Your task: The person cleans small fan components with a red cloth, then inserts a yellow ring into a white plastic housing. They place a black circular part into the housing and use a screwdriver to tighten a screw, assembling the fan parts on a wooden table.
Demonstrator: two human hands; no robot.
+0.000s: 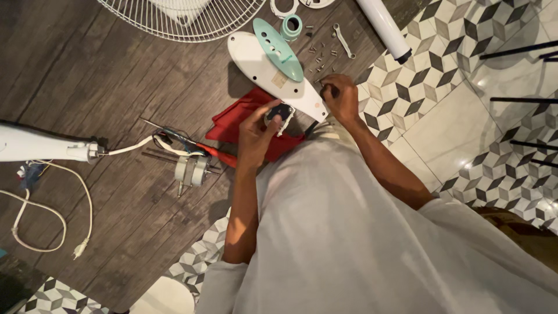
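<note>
— What is the left hand (pixel 256 131) holding?

— A small dark part with a pale edge (pixel 281 112), something like a switch block. The fingers pinch it from the side and lift it just above the red cloth (pixel 244 116), close to the body where it can be seen from above.

— And the right hand (pixel 342 96)?

— Its fingers are curled and pinched together round something small and dark, perhaps a screw or a tool tip; it is too small to say which. It rests at the lower end of the white oval cover (pixel 273 72), so both hands meet at that end of the piece.

— What lies on the cover?

— A mint-green control strip (pixel 278 49) with a row of holes, set slantwise across its top. A mint-green ring (pixel 291 25) stands just beside it.

— The loose bits?

— Small screws (pixel 319 52) are scattered on the wooden floor (pixel 87 70) next to the cover, near the right hand, probably so they stay within reach. A small spanner (pixel 344 40) lies among them.

— Further out?

— A little motor (pixel 192 170) with bundled wires lies left of the cloth, by a red-handled tool (pixel 218 153). A white cord with a plug (pixel 80 250) loops over the floor, a white wire fan guard (pixel 180 17) lies at the top, and a white tube (pixel 385 26) reaches onto the patterned tiles (pixel 465 116).
</note>
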